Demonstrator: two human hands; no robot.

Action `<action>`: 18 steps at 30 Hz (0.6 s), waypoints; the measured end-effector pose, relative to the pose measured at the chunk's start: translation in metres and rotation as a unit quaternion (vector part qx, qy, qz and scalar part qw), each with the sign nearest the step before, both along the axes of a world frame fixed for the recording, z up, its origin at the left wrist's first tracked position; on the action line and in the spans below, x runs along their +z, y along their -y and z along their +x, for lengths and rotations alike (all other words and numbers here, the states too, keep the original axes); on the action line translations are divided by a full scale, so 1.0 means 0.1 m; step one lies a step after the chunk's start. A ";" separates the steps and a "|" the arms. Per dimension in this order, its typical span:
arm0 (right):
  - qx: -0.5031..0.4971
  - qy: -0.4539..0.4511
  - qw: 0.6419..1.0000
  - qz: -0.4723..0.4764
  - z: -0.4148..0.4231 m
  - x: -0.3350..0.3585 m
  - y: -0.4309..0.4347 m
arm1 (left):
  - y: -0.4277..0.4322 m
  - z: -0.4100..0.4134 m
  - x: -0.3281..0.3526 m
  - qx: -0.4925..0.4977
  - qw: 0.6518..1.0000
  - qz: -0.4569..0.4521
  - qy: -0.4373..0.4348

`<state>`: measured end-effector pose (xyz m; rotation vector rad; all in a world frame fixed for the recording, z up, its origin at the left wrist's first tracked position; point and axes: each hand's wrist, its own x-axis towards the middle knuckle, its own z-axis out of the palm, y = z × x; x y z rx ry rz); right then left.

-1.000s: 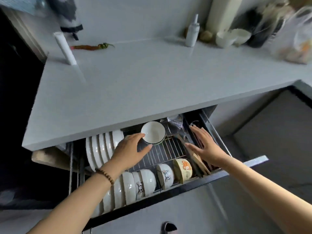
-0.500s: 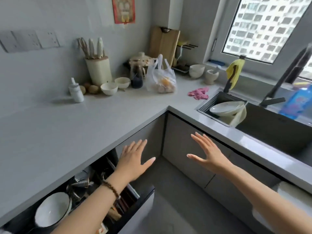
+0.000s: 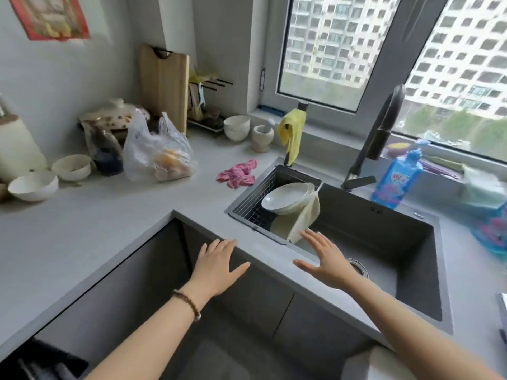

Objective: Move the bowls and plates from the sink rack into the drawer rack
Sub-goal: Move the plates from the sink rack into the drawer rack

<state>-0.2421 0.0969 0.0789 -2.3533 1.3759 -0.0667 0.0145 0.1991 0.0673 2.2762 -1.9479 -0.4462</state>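
Two white plates [image 3: 286, 198] lie stacked and tilted in the wire sink rack [image 3: 253, 197] at the left end of the dark sink [image 3: 384, 242]. A pale cloth [image 3: 303, 222] hangs over the rack's right side under the plates. My right hand [image 3: 327, 259] is held flat with fingers spread over the sink's front edge, just below the rack and holding nothing. My left hand [image 3: 218, 266] is also flat and empty, in front of the counter edge to the left of the rack. Only a dark corner of the drawer rack [image 3: 41, 366] shows at the bottom left.
A black tap [image 3: 381, 133] and blue soap bottle [image 3: 397, 179] stand behind the sink. A pink rag [image 3: 240, 175], a plastic bag of food [image 3: 157, 152], white bowls [image 3: 34, 187], a mortar [image 3: 262, 138] and a cutting board [image 3: 164, 83] sit on the grey counter [image 3: 109, 215].
My left hand let go of the white bowl in the drawer rack. The view swung right from the drawer to the sink, and both empty hands moved toward the sink rack.
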 end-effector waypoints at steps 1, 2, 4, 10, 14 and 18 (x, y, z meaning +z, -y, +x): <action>-0.007 0.000 1.000 0.008 -0.03 -0.05 0.14 | 0.19 -0.02 -0.05 -0.011 1.000 0.004 0.001; -0.015 0.000 1.000 0.012 -0.05 -0.11 0.27 | 0.39 -0.04 -0.11 -0.024 1.000 0.008 0.003; -0.026 -0.006 1.000 0.014 -0.06 -0.23 0.56 | 0.79 -0.07 -0.21 -0.045 0.999 0.015 0.002; -0.062 -0.024 0.997 0.029 0.08 -0.51 1.41 | 2.08 -0.15 -0.51 -0.084 0.994 0.054 -0.039; -0.064 -0.046 0.996 0.047 0.18 -0.66 1.92 | 2.79 -0.22 -0.68 -0.114 0.990 0.066 -0.050; -0.060 -0.059 0.994 0.069 0.25 -0.84 2.24 | 3.25 -0.29 -0.85 -0.141 0.985 0.078 -0.057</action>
